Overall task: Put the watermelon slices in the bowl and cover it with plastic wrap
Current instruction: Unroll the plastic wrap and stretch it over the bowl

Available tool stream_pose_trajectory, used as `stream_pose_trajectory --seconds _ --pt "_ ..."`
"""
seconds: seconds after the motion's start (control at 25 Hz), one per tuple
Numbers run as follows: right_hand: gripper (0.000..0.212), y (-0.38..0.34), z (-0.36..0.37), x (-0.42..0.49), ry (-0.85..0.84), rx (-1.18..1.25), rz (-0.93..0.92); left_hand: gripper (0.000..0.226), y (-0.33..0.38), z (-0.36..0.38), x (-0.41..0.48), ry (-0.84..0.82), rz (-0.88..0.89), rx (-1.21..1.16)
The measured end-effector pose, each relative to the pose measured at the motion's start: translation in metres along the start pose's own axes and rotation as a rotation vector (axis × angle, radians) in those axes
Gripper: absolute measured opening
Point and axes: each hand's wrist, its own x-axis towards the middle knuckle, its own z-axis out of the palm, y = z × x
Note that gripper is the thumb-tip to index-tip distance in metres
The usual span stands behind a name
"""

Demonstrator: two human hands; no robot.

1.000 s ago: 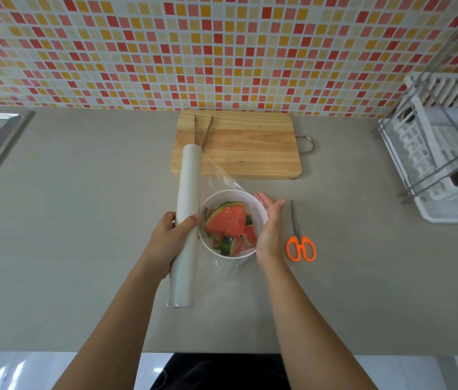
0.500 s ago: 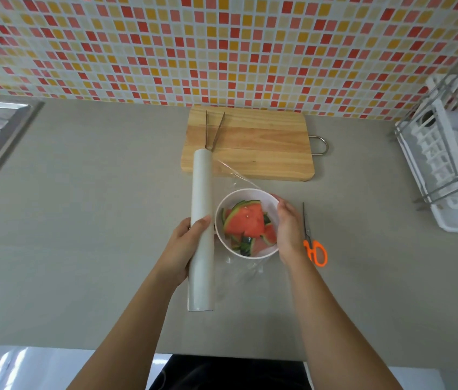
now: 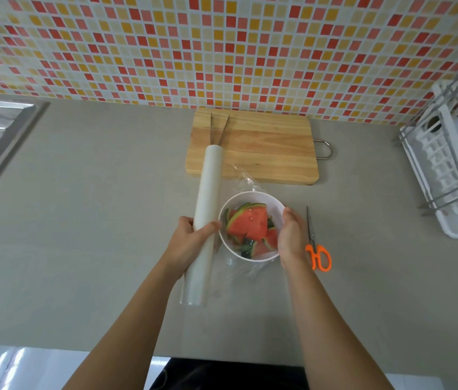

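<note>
Already the watermelon slices (image 3: 247,225) sit in the white bowl (image 3: 250,194) on the grey worktop (image 3: 109,192), with clear plastic wrap (image 3: 246,180) drawn across it. Beside it the left hand (image 3: 191,237) grips the roll (image 3: 208,192), and the right hand (image 3: 289,237) cups the bowl's side. Cutting and sealing the film seem left to do; orange scissors (image 3: 318,254) lie nearby.

left hand (image 3: 187,243): grips plastic wrap roll (image 3: 208,192) | right hand (image 3: 289,237): cups bowl (image 3: 274,205)
</note>
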Motion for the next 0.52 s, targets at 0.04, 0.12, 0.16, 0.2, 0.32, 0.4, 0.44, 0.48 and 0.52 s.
stream_pose_trajectory --seconds 0.04,0.12,0.16,0.2,0.32,0.4,0.44,0.48,0.52 --pt "0.029 0.001 0.001 -0.001 0.015 -0.002 -0.001 0.056 0.000 -0.003 0.001 -0.027 -0.008 0.004" --pt "0.028 0.003 0.002 -0.001 0.041 0.008 -0.003 0.050 -0.002 -0.007 0.002 -0.076 -0.045 -0.047" --pt "0.029 0.004 0.003 -0.001 0.050 0.013 -0.012 0.047 -0.004 -0.007 0.000 -0.097 -0.062 -0.096" --pt "0.030 0.004 0.003 -0.001 0.052 0.013 -0.021 0.044 -0.007 -0.005 -0.002 -0.107 -0.067 -0.125" --pt "0.032 0.004 0.004 -0.001 0.052 0.013 -0.027 0.045 -0.016 0.003 -0.010 -0.030 -0.004 -0.053" --pt "0.033 0.005 0.004 0.000 0.056 0.009 -0.044 0.059 -0.018 0.004 -0.014 -0.009 -0.008 -0.045" --pt "0.034 0.006 0.004 0.001 0.055 0.002 -0.056 0.063 -0.020 0.002 -0.015 -0.017 -0.029 -0.037" --pt "0.034 0.006 0.004 0.001 0.053 -0.010 -0.067 0.063 -0.023 -0.001 -0.015 -0.017 -0.043 -0.011" --pt "0.035 0.007 0.003 0.002 0.052 -0.024 -0.079 0.059 -0.025 -0.004 -0.016 -0.004 -0.043 0.024"
